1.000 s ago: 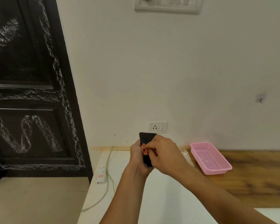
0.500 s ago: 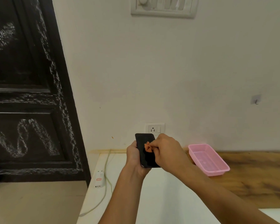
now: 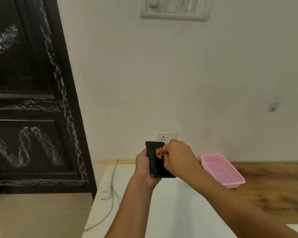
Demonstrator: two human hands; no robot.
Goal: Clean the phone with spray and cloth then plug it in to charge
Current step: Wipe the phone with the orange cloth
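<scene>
My left hand (image 3: 143,166) grips a black phone (image 3: 156,166) by its left edge and holds it upright above the white table, screen toward me. My right hand (image 3: 178,157) pinches a small orange cloth (image 3: 159,153) and presses it on the upper middle of the screen. A white charger plug (image 3: 106,191) with a red label lies near the table's left edge, and its pale cable (image 3: 113,203) runs along that side. Behind the phone is a white wall socket (image 3: 164,137). No spray bottle is in view.
A pink plastic basket (image 3: 223,170) sits to the right, on the wooden part of the tabletop (image 3: 273,189). The white table surface (image 3: 179,212) stretches below my arms. A dark door (image 3: 24,100) stands at the left, and a switch panel (image 3: 175,7) is high on the wall.
The phone has turned to show more of its screen. My right hand with the orange cloth has shifted from the phone's left side up onto the screen.
</scene>
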